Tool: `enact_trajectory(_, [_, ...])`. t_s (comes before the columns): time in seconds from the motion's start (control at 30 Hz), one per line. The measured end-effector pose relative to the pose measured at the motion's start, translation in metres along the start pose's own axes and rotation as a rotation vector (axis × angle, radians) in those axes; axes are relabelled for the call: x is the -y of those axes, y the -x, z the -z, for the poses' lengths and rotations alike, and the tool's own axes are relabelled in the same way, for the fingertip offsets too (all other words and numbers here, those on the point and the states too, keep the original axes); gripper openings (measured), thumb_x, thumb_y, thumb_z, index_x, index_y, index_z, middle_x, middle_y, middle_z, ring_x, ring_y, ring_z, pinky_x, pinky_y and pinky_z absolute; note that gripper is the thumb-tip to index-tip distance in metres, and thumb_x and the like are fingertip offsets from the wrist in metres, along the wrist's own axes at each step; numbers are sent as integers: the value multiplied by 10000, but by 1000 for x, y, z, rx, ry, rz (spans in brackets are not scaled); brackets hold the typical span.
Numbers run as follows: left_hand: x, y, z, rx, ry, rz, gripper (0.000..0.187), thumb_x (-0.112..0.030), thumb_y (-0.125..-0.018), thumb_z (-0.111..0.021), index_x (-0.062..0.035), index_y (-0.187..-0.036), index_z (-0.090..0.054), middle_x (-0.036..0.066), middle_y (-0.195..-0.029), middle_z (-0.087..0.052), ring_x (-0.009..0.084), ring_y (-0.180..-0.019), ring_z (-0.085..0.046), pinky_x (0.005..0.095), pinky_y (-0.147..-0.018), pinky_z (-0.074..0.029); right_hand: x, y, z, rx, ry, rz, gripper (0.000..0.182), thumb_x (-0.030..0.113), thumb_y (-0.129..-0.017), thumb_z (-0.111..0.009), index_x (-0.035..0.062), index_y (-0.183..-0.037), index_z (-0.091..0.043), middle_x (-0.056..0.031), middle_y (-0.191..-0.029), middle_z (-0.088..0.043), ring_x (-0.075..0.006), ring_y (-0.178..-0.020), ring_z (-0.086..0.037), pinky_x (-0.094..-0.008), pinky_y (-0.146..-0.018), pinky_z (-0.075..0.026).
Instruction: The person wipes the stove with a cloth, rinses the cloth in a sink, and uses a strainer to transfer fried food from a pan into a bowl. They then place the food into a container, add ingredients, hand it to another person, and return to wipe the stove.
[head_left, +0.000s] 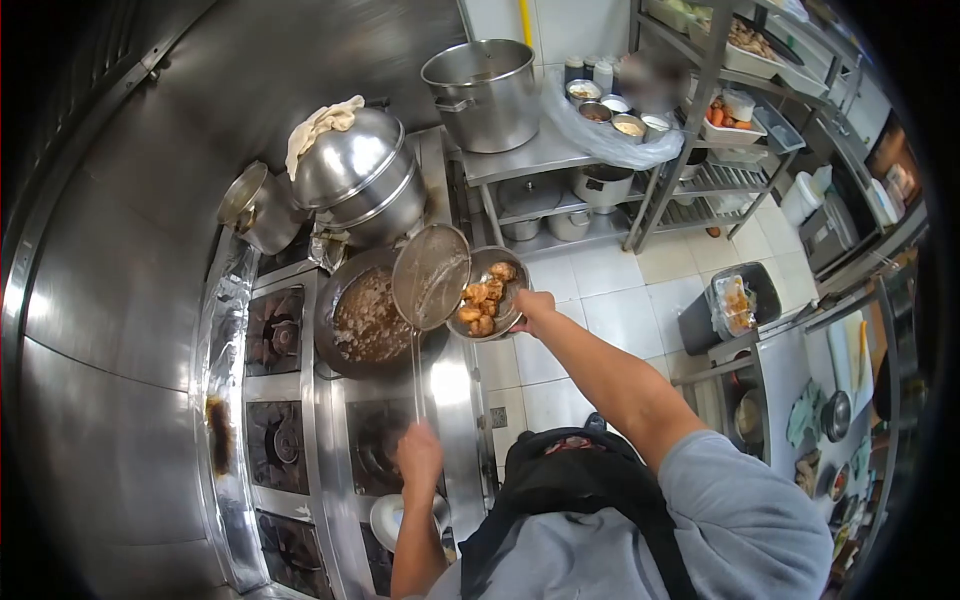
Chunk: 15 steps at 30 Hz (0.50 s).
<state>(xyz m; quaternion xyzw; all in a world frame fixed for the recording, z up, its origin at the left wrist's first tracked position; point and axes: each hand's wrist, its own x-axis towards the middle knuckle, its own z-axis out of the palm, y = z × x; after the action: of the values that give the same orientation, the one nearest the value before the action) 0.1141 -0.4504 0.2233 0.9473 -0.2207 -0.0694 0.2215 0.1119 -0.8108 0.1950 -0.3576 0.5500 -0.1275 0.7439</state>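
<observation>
My left hand (pixel 419 452) is closed around the long handle of a round mesh strainer (pixel 432 275). The strainer is tilted up beside a metal bowl (pixel 512 322), its rim overlapping the bowl's edge. Browned fried pieces (pixel 484 298), perhaps chicken, lie in the bowl. My right hand (pixel 533 311) grips the bowl's right rim. Left of the strainer, a large wok (pixel 330 355) holds brown, bubbling oil (pixel 372 315) on the stove.
Burners (pixel 275 440) line the left side. Behind the wok stand a domed steamer (pixel 350 160) with a cloth on top and a pot (pixel 258 210). A tall stockpot (pixel 480 95) and small seasoning bowls (pixel 630 127) occupy the back counter. A bin (pixel 700 325) stands right.
</observation>
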Motion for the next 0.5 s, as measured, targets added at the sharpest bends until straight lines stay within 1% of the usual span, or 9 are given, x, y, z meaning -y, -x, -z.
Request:
enact_trajectory(0.13, [36, -17, -26, 109, 255, -135, 276, -206, -955, -480, -33, -784, -611, 208, -720, -628, 429, -608, -590, 510, -565, -480, -7, 7, 13, 23, -96, -38, 286, -2, -752, -595, -101, -1019, -572, -179, -959, -577, -361, -788, -655, -490, -579, -632])
enact_trajectory(0.2, [26, -19, -14, 354, 1171, 409, 267, -242, -981, -512, -93, -768, -574, 43, -640, -520, 212, -464, -476, 349, -407, -361, -12, 3, 21, 45, -107, -56, 282, -3, -743, -593, -87, -1011, -576, -167, -946, -567, -362, -787, -649, -476, -575, -633])
enact_trajectory(0.23, [15, -21, 2, 490, 1373, 416, 255, -266, -1010, -524, -150, -783, -544, -47, -606, -430, 73, -442, -386, 255, -369, -267, -15, 1, 25, 71, -112, -75, 279, -3, -733, -591, -73, -1004, -580, -156, -934, -557, -362, -787, -644, -461, -571, -634])
enact_trajectory(0.27, [16, -25, 6, 504, 1366, 413, 255, -266, -1010, -524, -150, -783, -544, -47, -606, -430, 73, -442, -386, 255, -369, -267, -15, 5, 30, 62, -124, -75, 279, -3, -733, -591, -73, -1004, -580, -156, -934, -557, -362, -787, -644, -461, -571, -634])
enact_trajectory(0.33, [17, -40, 14, 672, 1925, 606, 289, -248, -1053, -405, -127, -817, -519, -42, -518, -394, 88, -357, -297, 258, -340, -233, -17, 12, 44, 147, -209, -106, 232, 25, -753, -575, -25, -980, -588, -149, -960, -562, -347, -809, -636, -442, -577, -633])
enact_trajectory(0.37, [15, -46, 24, 685, 1882, 586, 334, -280, -1061, -442, -160, -753, -486, -57, -536, -381, 93, -389, -327, 243, -354, -277, -22, 8, 52, 122, -231, -99, 232, 25, -753, -575, -25, -980, -588, -149, -960, -562, -347, -809, -636, -442, -577, -633])
enact_trajectory(0.43, [45, -67, 19, 773, 2048, 551, 366, -231, -1079, -361, -171, -724, -427, -48, -523, -355, 94, -379, -316, 252, -346, -279, -35, -2, 75, 351, -380, -61, 194, 76, -802, -580, 19, -987, -601, -122, -982, -570, -333, -844, -632, -442, -604, -631])
enact_trajectory(0.47, [33, -64, 32, 641, 2030, 591, 379, -239, -1079, -339, -172, -717, -426, -42, -507, -372, 92, -369, -315, 256, -338, -286, -44, -5, 94, 331, -409, -26, 153, 135, -845, -618, 75, -985, -624, -88, -1001, -589, -297, -893, -630, -459, -657, -630])
enact_trajectory(0.5, [61, -76, 20, 834, 2167, 477, 378, -241, -1070, -322, -173, -711, -422, -38, -511, -416, 90, -369, -321, 260, -342, -305, -49, 5, 113, 309, -445, 8, 139, 190, -863, -658, 111, -977, -647, -55, -967, -598, -266, -918, -626, -463, -696, -627])
